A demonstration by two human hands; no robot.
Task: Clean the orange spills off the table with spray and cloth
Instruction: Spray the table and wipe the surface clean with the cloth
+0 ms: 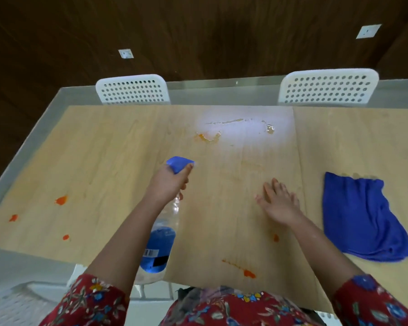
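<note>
Left grip (169,182) wrapped round spray bottle (161,243), nozzle pointing at far centre of surface (104,149). Right grip (279,202) flat, fingers straight, holding nothing. Blue cloth (360,220) lies just right of it. Orange spills (61,200) at left side and near edge.

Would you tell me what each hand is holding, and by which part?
The left hand grips the spray bottle at its neck, under the blue head; the right hand holds nothing.

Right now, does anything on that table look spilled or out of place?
Yes. Bright orange blobs dot the light wooden table: three near its left edge, a smear at the near edge, and a wet, diluted orange puddle at the far middle.
</note>
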